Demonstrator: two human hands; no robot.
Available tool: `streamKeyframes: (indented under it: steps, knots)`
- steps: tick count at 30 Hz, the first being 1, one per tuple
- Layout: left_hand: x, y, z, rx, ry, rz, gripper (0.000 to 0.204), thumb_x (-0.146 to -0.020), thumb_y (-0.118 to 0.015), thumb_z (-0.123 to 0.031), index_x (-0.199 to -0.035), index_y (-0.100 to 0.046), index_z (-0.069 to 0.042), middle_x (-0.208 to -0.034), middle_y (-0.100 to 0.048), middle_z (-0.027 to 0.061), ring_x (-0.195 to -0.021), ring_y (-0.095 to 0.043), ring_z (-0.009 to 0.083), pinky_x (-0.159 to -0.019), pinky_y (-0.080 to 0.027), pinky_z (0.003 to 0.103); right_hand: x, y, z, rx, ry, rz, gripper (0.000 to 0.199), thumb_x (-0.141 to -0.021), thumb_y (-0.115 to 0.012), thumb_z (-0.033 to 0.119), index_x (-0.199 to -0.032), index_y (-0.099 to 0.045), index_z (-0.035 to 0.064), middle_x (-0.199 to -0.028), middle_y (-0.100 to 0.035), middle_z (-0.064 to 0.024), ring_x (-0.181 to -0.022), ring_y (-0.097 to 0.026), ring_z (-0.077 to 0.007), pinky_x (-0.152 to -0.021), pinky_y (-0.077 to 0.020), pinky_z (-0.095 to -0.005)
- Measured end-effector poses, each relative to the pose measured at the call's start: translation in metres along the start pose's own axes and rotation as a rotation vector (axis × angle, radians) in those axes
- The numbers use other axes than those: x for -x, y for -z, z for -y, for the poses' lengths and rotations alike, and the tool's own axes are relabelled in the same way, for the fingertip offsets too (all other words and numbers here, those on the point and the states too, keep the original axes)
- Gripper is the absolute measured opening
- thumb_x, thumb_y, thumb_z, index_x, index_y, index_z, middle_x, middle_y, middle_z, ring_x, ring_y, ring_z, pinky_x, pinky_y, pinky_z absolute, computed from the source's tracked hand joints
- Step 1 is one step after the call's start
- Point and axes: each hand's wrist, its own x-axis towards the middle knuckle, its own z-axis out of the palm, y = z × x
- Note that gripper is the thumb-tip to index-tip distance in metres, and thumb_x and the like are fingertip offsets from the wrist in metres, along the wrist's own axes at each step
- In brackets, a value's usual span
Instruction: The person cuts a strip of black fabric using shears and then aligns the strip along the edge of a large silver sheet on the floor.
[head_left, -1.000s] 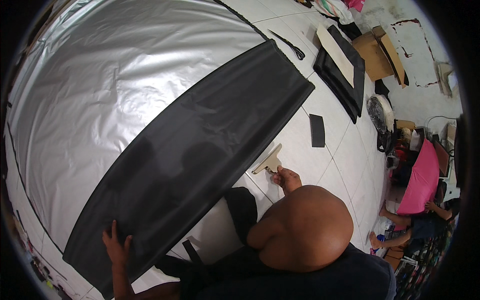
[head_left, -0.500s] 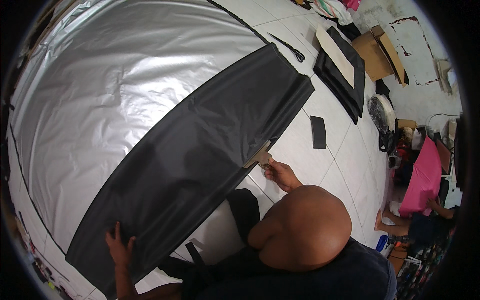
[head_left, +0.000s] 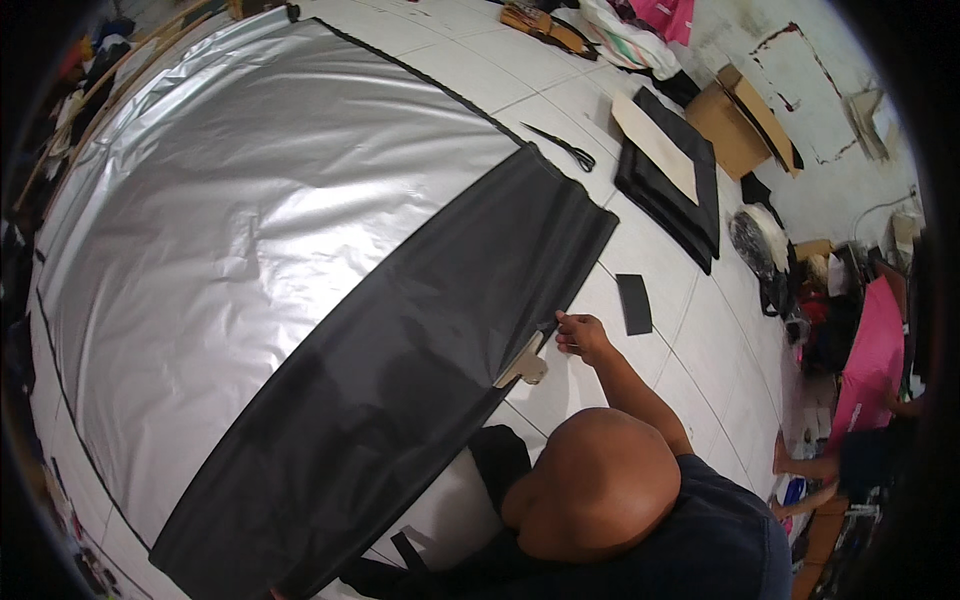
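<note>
A long black fabric panel lies slantwise over a wide silver sheet on the floor. A flat metal clip grips its near right edge and gathers small creases there. Just beyond the clip, my right hand pinches the same edge between thumb and fingers. Of my left hand only a sliver shows at the lower border, by the panel's near edge, and its fingers cannot be made out.
Black-handled scissors lie beyond the panel. To the right are a small dark rectangular piece, folded black material topped by a cream sheet, and a cardboard box. At far right another person's leg shows near pink fabric.
My right hand has let go of the clip and moved forward along the edge to pinch the fabric. My left hand, earlier spread on the panel, has slid almost out of view. The view has shifted.
</note>
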Motion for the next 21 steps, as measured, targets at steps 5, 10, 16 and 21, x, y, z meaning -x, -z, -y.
streamKeyframes:
  steps: [5, 10, 16, 21]
  knots:
    - [-0.007, 0.012, 0.05, 1.1, 0.759, 0.379, 0.051, -0.093, -0.054, -0.037, -0.132, -0.051, -0.004, -0.129, -0.055, 0.0137, -0.119, -0.05, 0.0307, -0.103, -0.037, 0.041, -0.026, -0.02, -0.005, 0.028, -0.068, -0.14, 0.03, -0.087, -0.07, 0.027, -0.1, -0.058, 0.0028, -0.074, -0.055, -0.0072, -0.063, -0.058, -0.019, -0.053, -0.056, -0.0363]
    - [-0.044, 0.003, 0.089, 1.146, 0.628, 0.524, 0.046, -0.096, -0.045, -0.035, -0.132, -0.052, -0.007, -0.134, -0.053, 0.009, -0.119, -0.051, 0.0234, -0.106, -0.038, 0.037, -0.057, 0.003, -0.008, -0.043, 0.034, -0.047, 0.032, -0.085, -0.058, 0.02, -0.11, -0.054, -0.0002, -0.098, -0.063, -0.0129, -0.083, -0.061, -0.023, -0.07, -0.0519, -0.0382]
    - [-0.061, 0.021, 0.082, 1.172, 0.736, 0.409, 0.043, -0.096, -0.046, -0.031, -0.128, -0.053, -0.004, -0.13, -0.056, 0.0108, -0.118, -0.052, 0.0237, -0.106, -0.037, 0.037, -0.104, 0.031, 0.002, -0.195, 0.158, -0.047, 0.037, -0.086, -0.059, 0.024, -0.114, -0.053, 0.0005, -0.101, -0.061, -0.0119, -0.086, -0.061, -0.0236, -0.068, -0.0486, -0.0358]
    - [-0.064, 0.061, 0.098, 1.152, 0.678, 0.31, 0.043, -0.095, -0.047, -0.031, -0.126, -0.054, -0.002, -0.127, -0.057, 0.0122, -0.116, -0.053, 0.0243, -0.104, -0.039, 0.038, -0.109, 0.024, 0.015, -0.181, 0.266, -0.228, 0.04, -0.087, -0.056, 0.024, -0.116, -0.052, -0.0027, -0.109, -0.061, -0.0147, -0.091, -0.062, -0.0291, -0.077, -0.0508, -0.0378]
